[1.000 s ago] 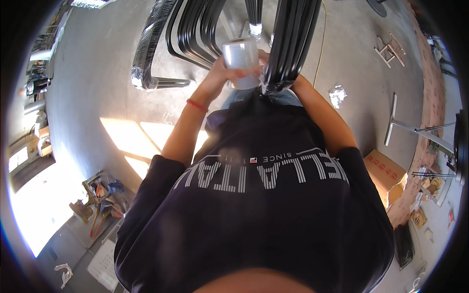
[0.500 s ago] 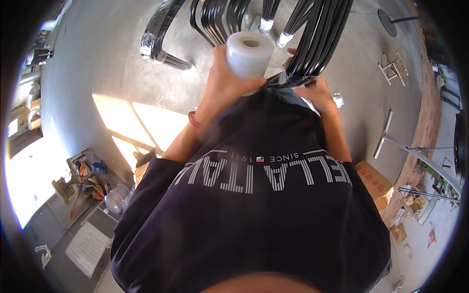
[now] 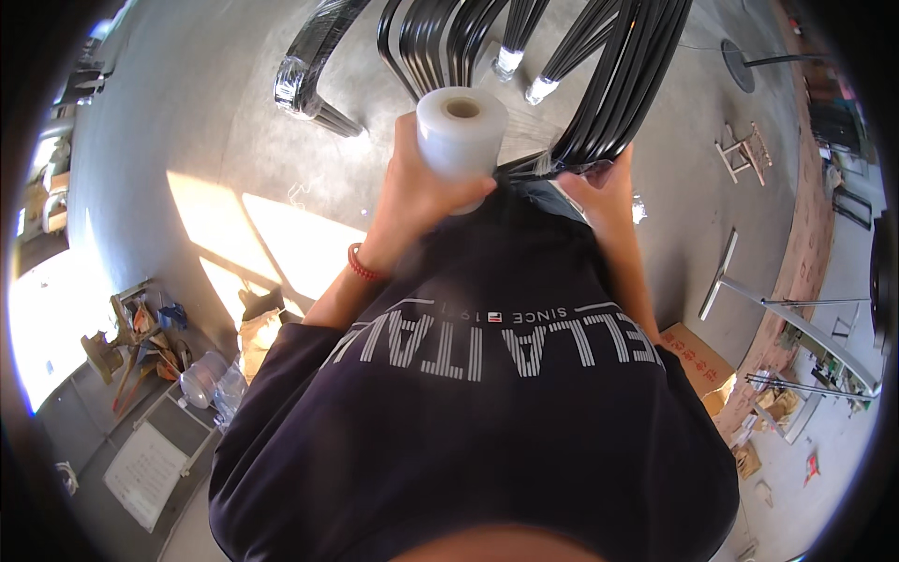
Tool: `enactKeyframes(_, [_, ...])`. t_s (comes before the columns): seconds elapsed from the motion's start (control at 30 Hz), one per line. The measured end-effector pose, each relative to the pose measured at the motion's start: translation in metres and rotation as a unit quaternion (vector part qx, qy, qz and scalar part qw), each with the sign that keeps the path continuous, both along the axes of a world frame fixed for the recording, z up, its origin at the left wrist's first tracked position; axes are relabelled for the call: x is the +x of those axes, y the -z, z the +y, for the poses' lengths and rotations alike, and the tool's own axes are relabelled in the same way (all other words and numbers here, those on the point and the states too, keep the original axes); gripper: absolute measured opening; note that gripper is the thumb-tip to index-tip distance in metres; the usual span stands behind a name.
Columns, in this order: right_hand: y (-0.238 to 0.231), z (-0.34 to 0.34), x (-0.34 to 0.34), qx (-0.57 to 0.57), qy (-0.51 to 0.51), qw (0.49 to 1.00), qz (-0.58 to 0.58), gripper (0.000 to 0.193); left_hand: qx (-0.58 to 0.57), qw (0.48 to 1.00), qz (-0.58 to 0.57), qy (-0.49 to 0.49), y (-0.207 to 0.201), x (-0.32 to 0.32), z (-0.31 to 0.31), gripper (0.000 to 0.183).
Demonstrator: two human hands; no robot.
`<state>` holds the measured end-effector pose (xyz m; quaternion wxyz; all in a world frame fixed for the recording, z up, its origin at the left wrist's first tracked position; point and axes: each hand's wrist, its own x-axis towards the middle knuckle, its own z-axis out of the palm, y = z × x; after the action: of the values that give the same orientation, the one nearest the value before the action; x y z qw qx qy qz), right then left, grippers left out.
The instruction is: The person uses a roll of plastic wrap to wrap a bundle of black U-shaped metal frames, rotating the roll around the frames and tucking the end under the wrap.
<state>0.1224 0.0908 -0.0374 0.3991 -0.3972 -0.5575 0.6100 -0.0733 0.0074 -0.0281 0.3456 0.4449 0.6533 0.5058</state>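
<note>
My left hand (image 3: pixel 412 199) is closed round a roll of clear stretch film (image 3: pixel 461 148), its cardboard core facing up. A thin sheet of film seems to span from the roll toward a bundle of bent black tubes (image 3: pixel 620 89). At the bundle's lower bend, my right hand (image 3: pixel 601 195) grips the tubes, thumb on the near side and the other fingers mostly hidden behind. Some clear film clings to the tubes beside that thumb. The bundle's near end runs in toward my waist, between my hands.
Beyond the roll stand several unwrapped bent black tubes (image 3: pixel 435 42). A film-wrapped bundle (image 3: pixel 298 80) is on the left, and two bundles with wrapped ends (image 3: pixel 541 89) lie at the back. A small wooden stool (image 3: pixel 744 155) and a cardboard box (image 3: pixel 698 361) are on the right.
The roll in my left hand has shifted left and a little nearer to me. My right hand's fingers, earlier showing past the bundle's left side, are now behind it.
</note>
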Motion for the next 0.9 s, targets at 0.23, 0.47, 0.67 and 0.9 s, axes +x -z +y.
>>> enactKeyframes(0.23, [-0.008,-0.019,-0.037,0.129,0.204,0.947,-0.212,0.082,0.002,1.0,0.001,-0.005,-0.012,0.01,-0.031,0.079])
enactKeyframes(0.47, [0.008,-0.009,-0.04,0.049,0.248,0.96,-0.124,0.066,0.138,0.951,0.013,0.275,-0.06,0.028,-0.025,0.08])
enactKeyframes(0.67, [-0.007,-0.01,0.004,-0.045,0.201,0.978,0.032,0.068,0.22,0.881,0.096,0.408,-0.046,0.076,0.027,0.081])
enactKeyframes(0.9, [-0.049,-0.067,0.097,0.051,0.197,0.975,-0.087,0.083,0.163,0.913,0.109,0.359,-0.024,0.136,0.044,0.071])
